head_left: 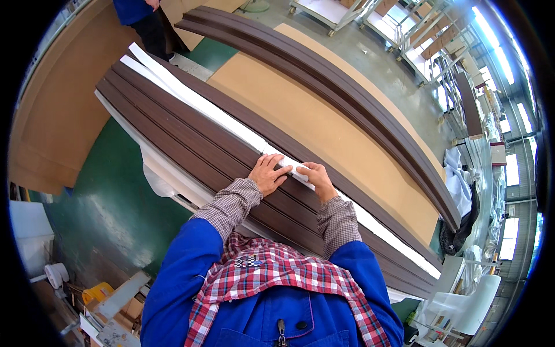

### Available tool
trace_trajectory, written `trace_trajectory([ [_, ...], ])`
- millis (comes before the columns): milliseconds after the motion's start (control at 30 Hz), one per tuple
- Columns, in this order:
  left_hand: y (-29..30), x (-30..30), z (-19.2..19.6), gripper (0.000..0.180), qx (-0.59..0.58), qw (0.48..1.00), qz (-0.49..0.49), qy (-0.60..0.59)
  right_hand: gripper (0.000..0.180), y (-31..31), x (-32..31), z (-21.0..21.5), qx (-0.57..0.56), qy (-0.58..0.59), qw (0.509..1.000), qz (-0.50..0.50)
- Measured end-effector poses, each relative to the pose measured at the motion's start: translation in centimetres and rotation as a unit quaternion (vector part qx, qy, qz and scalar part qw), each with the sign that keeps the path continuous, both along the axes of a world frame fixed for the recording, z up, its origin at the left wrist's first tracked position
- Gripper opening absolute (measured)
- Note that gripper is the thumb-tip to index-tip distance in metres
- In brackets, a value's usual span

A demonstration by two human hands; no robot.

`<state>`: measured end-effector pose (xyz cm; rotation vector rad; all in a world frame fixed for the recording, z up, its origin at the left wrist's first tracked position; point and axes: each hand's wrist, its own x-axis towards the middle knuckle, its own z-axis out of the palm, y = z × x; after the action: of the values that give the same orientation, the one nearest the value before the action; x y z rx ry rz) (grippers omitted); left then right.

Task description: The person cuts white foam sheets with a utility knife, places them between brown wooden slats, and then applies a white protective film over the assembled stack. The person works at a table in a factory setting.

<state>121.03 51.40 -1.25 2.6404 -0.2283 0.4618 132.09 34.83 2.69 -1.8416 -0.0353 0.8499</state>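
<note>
A long white strip [214, 114] runs lengthwise over dark brown wood-grain panels [179, 128] in front of me. It seems to have a joint or break just left of my hands. My left hand [268, 174] rests on the strip's near edge and the brown panel, its fingers apart. Close to its right, my right hand [319, 179] pinches the strip between thumb and fingers. At the far left end, two white lengths spread apart in a narrow V.
Beyond lies a tan board [324, 136] with another long brown profile [324, 87] on it. Large brown sheets [69, 110] stand at left, near another person [141, 23]. White carts [335, 11] are at the back. Clear film [159, 170] hangs below the panels' near edge.
</note>
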Motion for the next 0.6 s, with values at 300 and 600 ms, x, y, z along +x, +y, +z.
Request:
trace_trajectory([
  [300,0.0,0.1,0.0,0.035,0.003,1.000,0.002,-0.005,0.032,-1.1,1.1,-0.8,0.014,0.073,0.996,0.040],
  [600,-0.2,-0.2,0.2,0.038,0.045,0.997,0.008,0.056,0.031,-2.0,0.1,-1.0,0.173,0.150,0.966,-0.118],
])
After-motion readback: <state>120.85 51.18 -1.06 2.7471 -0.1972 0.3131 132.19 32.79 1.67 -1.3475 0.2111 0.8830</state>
